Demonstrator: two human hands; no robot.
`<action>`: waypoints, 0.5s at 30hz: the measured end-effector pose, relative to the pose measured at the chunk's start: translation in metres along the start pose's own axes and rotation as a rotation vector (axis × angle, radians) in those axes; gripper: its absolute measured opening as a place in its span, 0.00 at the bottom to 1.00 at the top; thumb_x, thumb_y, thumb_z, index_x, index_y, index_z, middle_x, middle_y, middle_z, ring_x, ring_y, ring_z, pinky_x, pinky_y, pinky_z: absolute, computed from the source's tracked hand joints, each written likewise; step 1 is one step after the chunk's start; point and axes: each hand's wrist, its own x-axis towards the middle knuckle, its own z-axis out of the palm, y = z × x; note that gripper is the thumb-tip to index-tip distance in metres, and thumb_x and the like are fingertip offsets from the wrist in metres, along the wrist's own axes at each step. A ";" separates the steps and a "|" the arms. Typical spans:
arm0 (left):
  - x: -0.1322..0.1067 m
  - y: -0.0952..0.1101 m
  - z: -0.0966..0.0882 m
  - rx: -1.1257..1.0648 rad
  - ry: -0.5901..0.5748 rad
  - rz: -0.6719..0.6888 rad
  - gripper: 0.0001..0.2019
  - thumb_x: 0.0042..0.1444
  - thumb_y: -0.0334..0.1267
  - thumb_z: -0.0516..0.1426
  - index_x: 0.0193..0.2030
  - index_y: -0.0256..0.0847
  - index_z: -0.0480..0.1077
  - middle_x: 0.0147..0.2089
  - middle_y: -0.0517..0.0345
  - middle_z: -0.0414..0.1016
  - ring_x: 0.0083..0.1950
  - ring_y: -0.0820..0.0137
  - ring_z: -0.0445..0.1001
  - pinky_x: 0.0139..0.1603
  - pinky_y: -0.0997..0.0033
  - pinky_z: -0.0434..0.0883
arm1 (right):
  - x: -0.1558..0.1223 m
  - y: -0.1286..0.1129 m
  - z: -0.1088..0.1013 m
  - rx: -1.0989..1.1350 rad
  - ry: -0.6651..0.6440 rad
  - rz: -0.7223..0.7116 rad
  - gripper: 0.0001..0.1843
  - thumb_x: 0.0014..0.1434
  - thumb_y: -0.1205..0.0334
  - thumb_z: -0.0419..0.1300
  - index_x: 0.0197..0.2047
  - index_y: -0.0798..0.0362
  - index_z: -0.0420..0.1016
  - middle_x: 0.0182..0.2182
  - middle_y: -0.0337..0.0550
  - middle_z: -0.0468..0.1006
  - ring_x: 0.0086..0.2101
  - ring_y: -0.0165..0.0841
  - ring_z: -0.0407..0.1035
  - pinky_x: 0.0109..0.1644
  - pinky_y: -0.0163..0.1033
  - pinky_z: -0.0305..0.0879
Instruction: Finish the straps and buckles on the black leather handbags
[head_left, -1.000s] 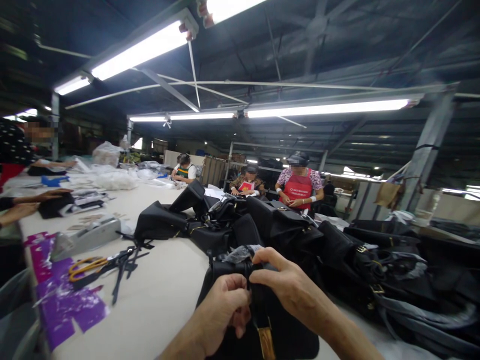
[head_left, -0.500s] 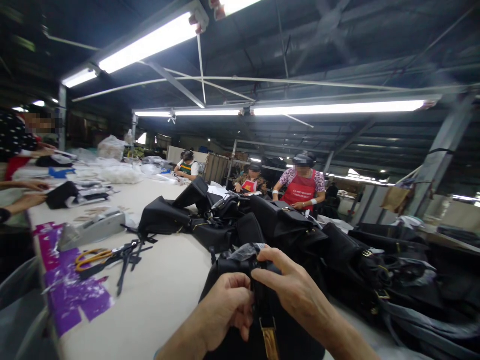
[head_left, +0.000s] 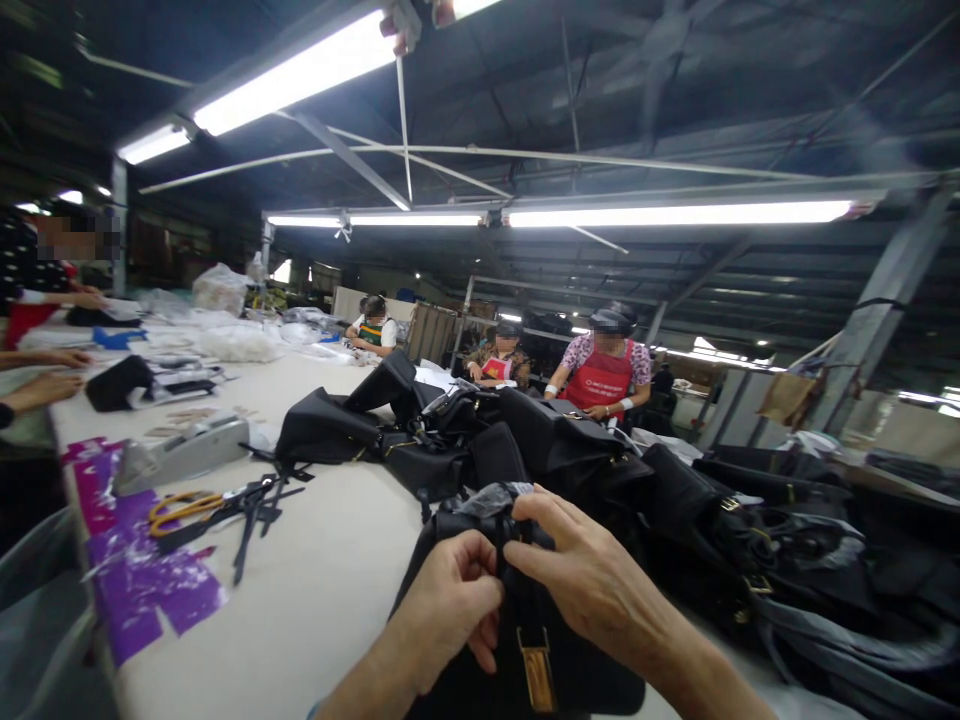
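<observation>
A black handbag (head_left: 600, 672) stands upright in front of me at the table's near edge. Down its front runs a narrow black strap (head_left: 531, 610) that ends in a gold-coloured metal buckle plate (head_left: 538, 678). My left hand (head_left: 459, 598) is closed in a pinch at the strap's left edge, its lower fingers curled. From the right, my right hand (head_left: 581, 560) grips the strap's upper end with bent thumb and fingers, close to the bag's top. Clear plastic wrap (head_left: 495, 498) covers the handle there. The spot between my fingertips is partly hidden.
Black bags (head_left: 555, 440) lie heaped beyond mine, with more bags (head_left: 795, 540) at right. Orange-handled scissors (head_left: 180, 510), black straps (head_left: 251, 520), a grey tape dispenser (head_left: 187, 455) and purple sheeting (head_left: 142, 590) are on the white table (head_left: 315, 580) at left. Co-workers stand around it.
The view has shifted slightly. My left hand has moved up a little along the strap, while the right stays at its upper end. The bag remains in place.
</observation>
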 end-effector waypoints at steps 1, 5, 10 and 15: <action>0.000 0.000 0.000 -0.003 0.004 -0.005 0.12 0.32 0.38 0.51 0.28 0.41 0.62 0.13 0.67 0.66 0.13 0.78 0.62 0.10 0.82 0.65 | -0.001 0.000 0.000 0.017 -0.012 0.000 0.13 0.60 0.76 0.53 0.32 0.51 0.74 0.43 0.44 0.70 0.43 0.36 0.69 0.49 0.40 0.71; -0.002 0.004 0.000 -0.011 0.015 -0.022 0.12 0.30 0.39 0.52 0.27 0.41 0.62 0.13 0.67 0.65 0.12 0.79 0.61 0.09 0.82 0.64 | -0.003 0.000 0.002 -0.004 0.032 -0.053 0.13 0.63 0.73 0.52 0.35 0.49 0.75 0.42 0.42 0.71 0.43 0.35 0.68 0.52 0.41 0.68; -0.005 0.007 -0.001 -0.056 -0.012 -0.043 0.11 0.30 0.38 0.53 0.26 0.40 0.63 0.13 0.67 0.65 0.13 0.79 0.61 0.10 0.82 0.65 | 0.000 -0.002 0.002 -0.079 0.049 -0.033 0.11 0.64 0.70 0.55 0.32 0.50 0.74 0.37 0.41 0.72 0.39 0.34 0.68 0.46 0.38 0.70; -0.006 0.005 -0.003 -0.107 -0.028 -0.041 0.13 0.35 0.42 0.58 0.29 0.39 0.64 0.16 0.66 0.66 0.15 0.78 0.64 0.13 0.82 0.68 | 0.005 -0.005 0.002 -0.155 0.105 -0.077 0.12 0.64 0.71 0.54 0.31 0.52 0.74 0.37 0.43 0.73 0.40 0.36 0.69 0.46 0.40 0.72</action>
